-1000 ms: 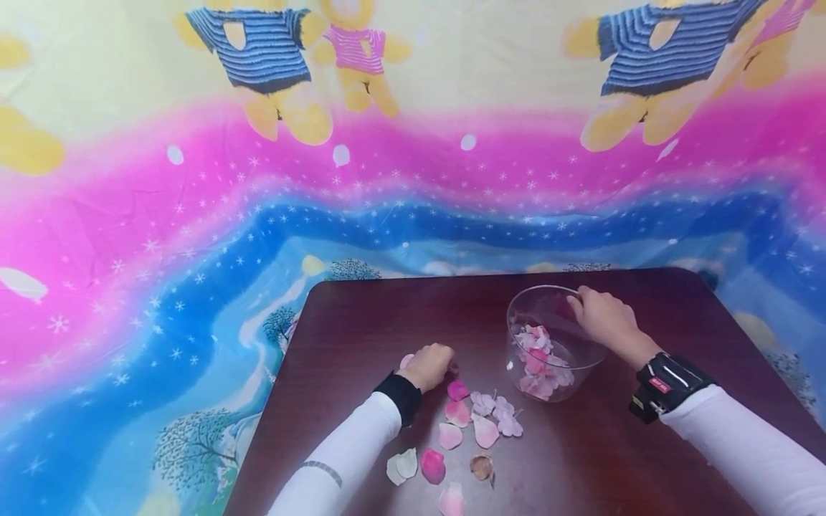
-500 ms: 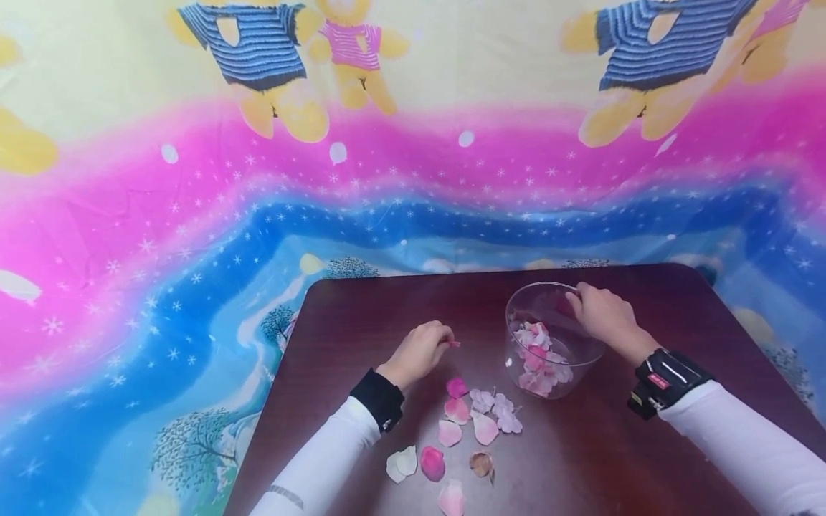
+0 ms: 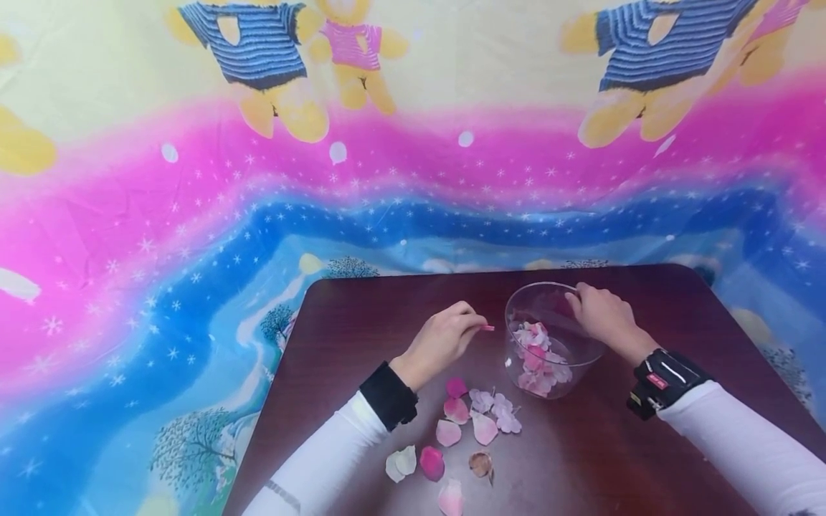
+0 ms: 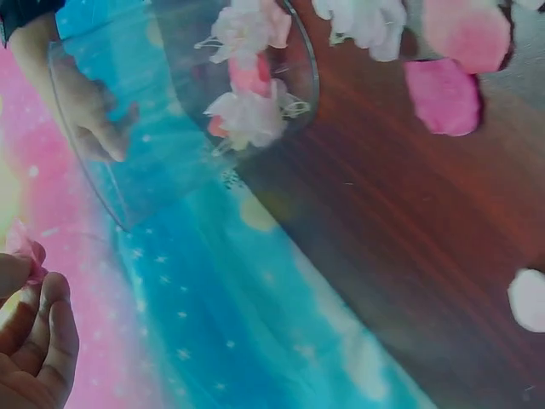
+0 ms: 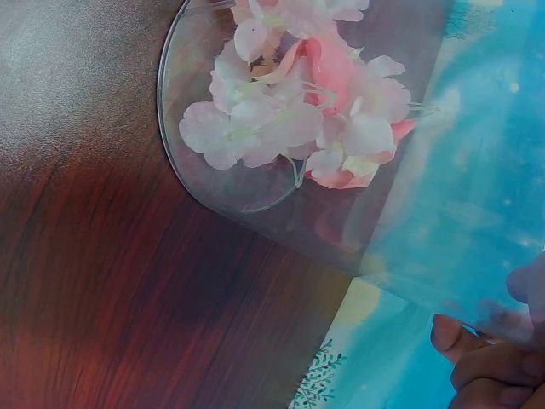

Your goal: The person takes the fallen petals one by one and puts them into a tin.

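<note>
Nearest you, loose artificial-looking petals (image 3: 448, 433) lie on the table (image 3: 374, 315) at six o'clock from your left hand (image 3: 442, 337). That hand pinches a pink petal (image 3: 488, 328) just short of the clear container (image 3: 578, 370); the petal should be feather-light and soft (fabric, perhaps), best held by one edge. At three o'clock, your right hand (image 3: 606, 315) grips the container's far rim, likely stiff and slick. Your left wrist view shows the petal folded; the head view shows only a sliver.
</note>
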